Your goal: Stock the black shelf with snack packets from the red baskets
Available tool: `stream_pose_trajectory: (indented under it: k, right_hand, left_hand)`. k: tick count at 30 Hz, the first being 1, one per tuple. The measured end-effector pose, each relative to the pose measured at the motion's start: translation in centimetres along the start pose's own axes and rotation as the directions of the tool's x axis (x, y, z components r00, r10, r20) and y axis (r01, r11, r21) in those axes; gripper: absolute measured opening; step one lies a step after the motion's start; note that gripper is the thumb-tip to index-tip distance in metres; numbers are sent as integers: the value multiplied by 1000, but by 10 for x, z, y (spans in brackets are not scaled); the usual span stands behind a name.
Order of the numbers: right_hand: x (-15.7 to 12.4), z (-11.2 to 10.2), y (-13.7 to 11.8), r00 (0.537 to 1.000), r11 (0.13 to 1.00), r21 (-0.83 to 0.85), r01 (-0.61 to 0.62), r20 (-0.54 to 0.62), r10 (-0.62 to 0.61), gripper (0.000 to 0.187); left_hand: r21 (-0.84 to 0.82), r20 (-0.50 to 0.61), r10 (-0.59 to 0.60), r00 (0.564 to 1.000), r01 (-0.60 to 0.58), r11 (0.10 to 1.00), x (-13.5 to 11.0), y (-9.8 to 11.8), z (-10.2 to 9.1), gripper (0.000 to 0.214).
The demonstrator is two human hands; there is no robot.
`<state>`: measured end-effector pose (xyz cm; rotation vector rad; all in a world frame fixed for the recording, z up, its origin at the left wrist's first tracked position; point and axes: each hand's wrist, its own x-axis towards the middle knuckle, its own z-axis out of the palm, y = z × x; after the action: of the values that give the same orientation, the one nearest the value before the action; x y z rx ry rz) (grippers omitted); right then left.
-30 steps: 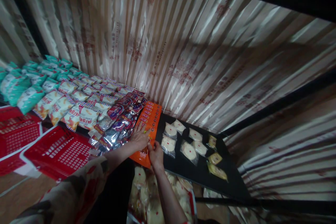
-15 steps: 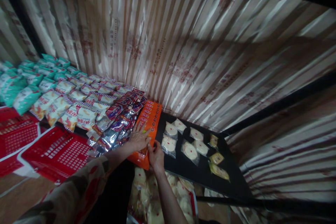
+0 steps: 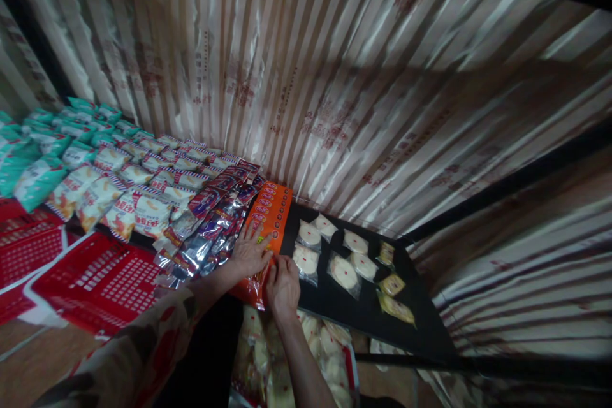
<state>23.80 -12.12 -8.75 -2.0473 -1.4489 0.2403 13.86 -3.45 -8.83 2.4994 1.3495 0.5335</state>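
Observation:
An orange snack packet strip (image 3: 271, 207) with a column of purple ovals lies along the black shelf (image 3: 329, 306). My left hand (image 3: 251, 252) rests on it, fingers spread flat. At its right edge is my right hand (image 3: 284, 287), fingers curled and pinching the orange packaging. The lower end of the packaging, below my hands, looks crumpled and shiny. Just left of it lie shiny purple and silver packets (image 3: 213, 226), partly behind my left hand. To the right sit several round white cakes (image 3: 345, 273) in clear wrappers.
Small yellow packets (image 3: 396, 307) lie at the shelf's right. White snack bags (image 3: 153, 210) and teal bags (image 3: 41, 178) fill the left. Red baskets (image 3: 95, 280) stand at the lower left; a box of wrapped cakes (image 3: 329, 357) is below my right arm. A striped curtain (image 3: 306, 76) hangs behind.
My right hand's fingers have curled further over the orange packaging's edge, and its lower end is more crumpled. My left hand stays flat on it. The view has shifted slightly.

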Motion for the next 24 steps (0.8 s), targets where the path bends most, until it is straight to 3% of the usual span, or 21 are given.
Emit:
stream_pose_trajectory:
  k: [3,10,17,24]
  right_hand:
    - [12,8,0,1000,987,159,14,-6,-13,57]
    - [45,18,-5,973,840,495,-221,49,227,77]
    - [53,26,2,959,775,577,-256,52,279,80]
    - [57,26,6,957,782,571,-250,24,288,79]
  left_hand:
    - [21,5,12,1000,-12,1000,0,-1,2,50]
    - [160,-60,33,998,-23,987,1,-3,10,50]
    - [174,-108,54,993,-35,984,0,-4,15,50]
    - [152,-122,59,991,-40,988,-1,-2,14,50]
